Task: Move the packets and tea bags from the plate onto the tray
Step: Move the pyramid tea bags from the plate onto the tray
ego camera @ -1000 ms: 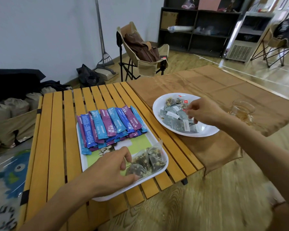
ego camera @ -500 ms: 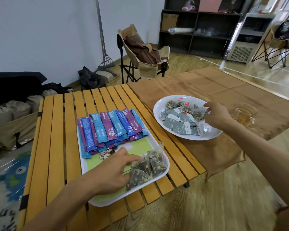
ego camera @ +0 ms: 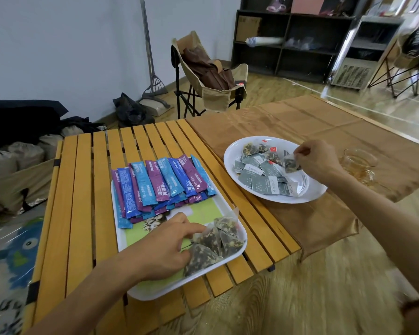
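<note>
Tea bag in hand: a pyramid mesh tea bag (ego camera: 291,164) over the plate's right half, hanging from its top corner; by the look of it near weightless, limp and easily crushed, so the top corner or the string tag is the place to take it.
Right hand: the right hand (ego camera: 317,158) is over the plate's right rim, thumb and forefinger pinched on that bag's top corner, other fingers curled, forearm running off to the lower right.
Plate: the white plate (ego camera: 307,198) sits on the brown cloth (ego camera: 312,122); more mesh bags lie at its far side, flat grey packets (ego camera: 264,182) across its middle and near side.
Grey packets: likely thin, stiff-edged and slick; lying overlapped, they should lift best by a free edge.
Tray: the white tray (ego camera: 121,234) is left of the plate on the slatted table (ego camera: 82,189); blue and purple stick packets (ego camera: 160,182) fill its far end.
Tray tea bags: a cluster of mesh bags (ego camera: 218,240) lies in the tray's corner nearest the plate.
Left hand: the left hand (ego camera: 164,247) is on the tray, fingertips on that cluster, thumb below; whether it pinches a bag or only touches cannot be told.
Beside plate: a glass cup (ego camera: 358,165) stands just right of the plate, behind the right hand.
</note>
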The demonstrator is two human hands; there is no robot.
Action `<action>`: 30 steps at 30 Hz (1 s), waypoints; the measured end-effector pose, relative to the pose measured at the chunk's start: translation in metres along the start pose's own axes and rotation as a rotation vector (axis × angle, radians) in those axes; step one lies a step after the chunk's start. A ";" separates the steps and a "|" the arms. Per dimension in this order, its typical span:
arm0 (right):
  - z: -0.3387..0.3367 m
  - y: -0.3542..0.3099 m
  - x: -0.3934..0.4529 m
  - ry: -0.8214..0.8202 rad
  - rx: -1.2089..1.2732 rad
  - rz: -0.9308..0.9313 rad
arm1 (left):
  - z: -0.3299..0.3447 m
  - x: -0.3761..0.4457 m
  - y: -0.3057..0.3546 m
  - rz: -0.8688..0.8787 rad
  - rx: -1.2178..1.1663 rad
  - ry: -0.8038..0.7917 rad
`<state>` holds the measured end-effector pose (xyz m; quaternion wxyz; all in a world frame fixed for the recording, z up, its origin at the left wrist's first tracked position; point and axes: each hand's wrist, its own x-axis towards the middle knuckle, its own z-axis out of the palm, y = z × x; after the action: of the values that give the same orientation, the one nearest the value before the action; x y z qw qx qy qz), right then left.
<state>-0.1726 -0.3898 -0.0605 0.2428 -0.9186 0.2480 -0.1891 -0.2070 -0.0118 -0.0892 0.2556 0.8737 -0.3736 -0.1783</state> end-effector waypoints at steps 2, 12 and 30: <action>-0.006 -0.013 -0.004 -0.045 -0.008 -0.028 | -0.001 0.000 0.000 -0.007 -0.010 -0.005; 0.021 -0.112 -0.070 -0.337 0.064 -0.364 | -0.006 -0.001 -0.015 -0.119 0.004 0.125; 0.082 -0.165 -0.107 -0.741 0.088 -0.425 | -0.014 -0.002 -0.029 -0.338 0.110 0.392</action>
<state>-0.1604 -0.1768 -0.0619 0.3103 -0.9438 -0.0592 0.0974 -0.1851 0.0108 -0.0944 0.2418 0.9541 -0.1751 -0.0251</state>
